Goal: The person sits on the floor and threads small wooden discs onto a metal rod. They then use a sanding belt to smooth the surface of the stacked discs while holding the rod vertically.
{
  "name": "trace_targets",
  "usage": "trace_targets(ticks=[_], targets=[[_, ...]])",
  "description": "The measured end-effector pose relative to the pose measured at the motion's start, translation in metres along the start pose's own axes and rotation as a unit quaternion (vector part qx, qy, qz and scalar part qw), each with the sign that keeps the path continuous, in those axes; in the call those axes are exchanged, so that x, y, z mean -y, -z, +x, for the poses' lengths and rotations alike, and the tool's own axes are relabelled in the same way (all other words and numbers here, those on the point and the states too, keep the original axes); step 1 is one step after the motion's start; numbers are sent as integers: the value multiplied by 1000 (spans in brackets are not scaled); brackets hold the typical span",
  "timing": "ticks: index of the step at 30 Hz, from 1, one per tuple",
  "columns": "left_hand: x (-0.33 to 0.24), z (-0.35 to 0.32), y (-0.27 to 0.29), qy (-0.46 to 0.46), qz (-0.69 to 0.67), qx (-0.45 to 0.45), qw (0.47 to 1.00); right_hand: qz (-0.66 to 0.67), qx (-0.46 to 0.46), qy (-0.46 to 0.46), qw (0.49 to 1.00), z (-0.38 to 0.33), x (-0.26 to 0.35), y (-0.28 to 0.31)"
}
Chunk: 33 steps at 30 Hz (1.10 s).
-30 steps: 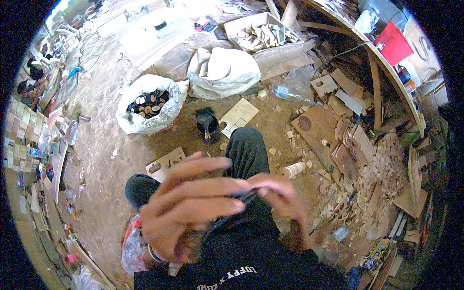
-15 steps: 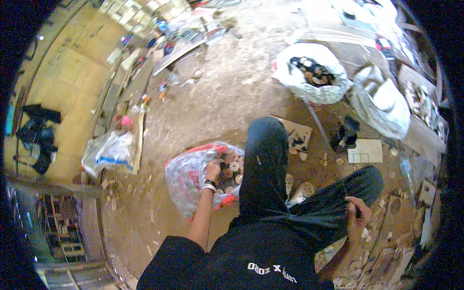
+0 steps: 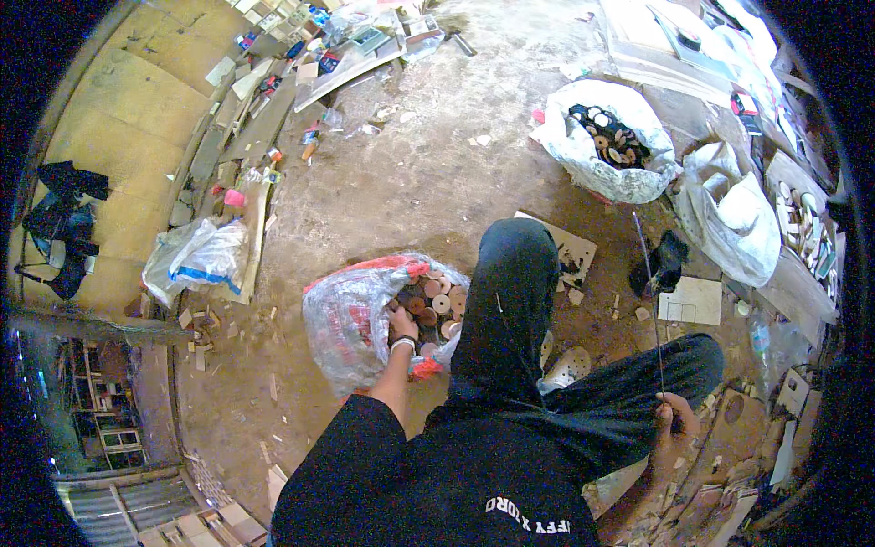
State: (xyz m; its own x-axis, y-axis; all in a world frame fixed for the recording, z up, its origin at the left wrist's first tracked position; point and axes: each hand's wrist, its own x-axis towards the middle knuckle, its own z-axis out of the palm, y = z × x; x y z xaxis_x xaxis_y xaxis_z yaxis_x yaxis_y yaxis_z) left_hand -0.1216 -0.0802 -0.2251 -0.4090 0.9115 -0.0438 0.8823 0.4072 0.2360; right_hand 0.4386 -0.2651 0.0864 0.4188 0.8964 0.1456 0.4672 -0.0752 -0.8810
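Observation:
I sit on a dirt floor in dark trousers. My left hand (image 3: 401,323) reaches into a clear plastic bag with red edges (image 3: 351,319) beside my left knee; the bag holds several round wooden discs (image 3: 436,305), and my fingers rest among them. My right hand (image 3: 675,421) is by my right knee, closed around the lower end of a thin dark rod (image 3: 649,292) that stands up and away from me. Whether the left fingers hold a disc is hidden.
A white sack of dark and pale discs (image 3: 609,146) stands ahead right, next to another white sack (image 3: 734,214). A flat board (image 3: 570,251) lies under my knee, a pale square tile (image 3: 691,301) nearby. Another clear bag (image 3: 196,260) and scrap boards lie left; wood offcuts pile at right.
The view swung from the right clutter to the left bag. My hands, earlier together close to the camera, have parted: the left is in the bag, the right now holds the rod upright.

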Motion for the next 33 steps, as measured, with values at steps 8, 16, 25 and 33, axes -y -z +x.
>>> trace_targets(ticks=[8, 16, 25, 33], targets=[[-39, 22, 33, -137, -3, 114, 984, 3, 11, -23, 1000, 1, 13, 0], [-58, 59, 27, -107, -13, 141, 984, 20, 9, -41, 999, 3, 9, 0], [-40, 50, -7, -56, -99, 166, 980, -6, 1, -19, 1000, 0, 4, -2], [-50, -2, 15, -33, -72, 40, 996, 52, 2, -20, 998, 3, 4, -3]])
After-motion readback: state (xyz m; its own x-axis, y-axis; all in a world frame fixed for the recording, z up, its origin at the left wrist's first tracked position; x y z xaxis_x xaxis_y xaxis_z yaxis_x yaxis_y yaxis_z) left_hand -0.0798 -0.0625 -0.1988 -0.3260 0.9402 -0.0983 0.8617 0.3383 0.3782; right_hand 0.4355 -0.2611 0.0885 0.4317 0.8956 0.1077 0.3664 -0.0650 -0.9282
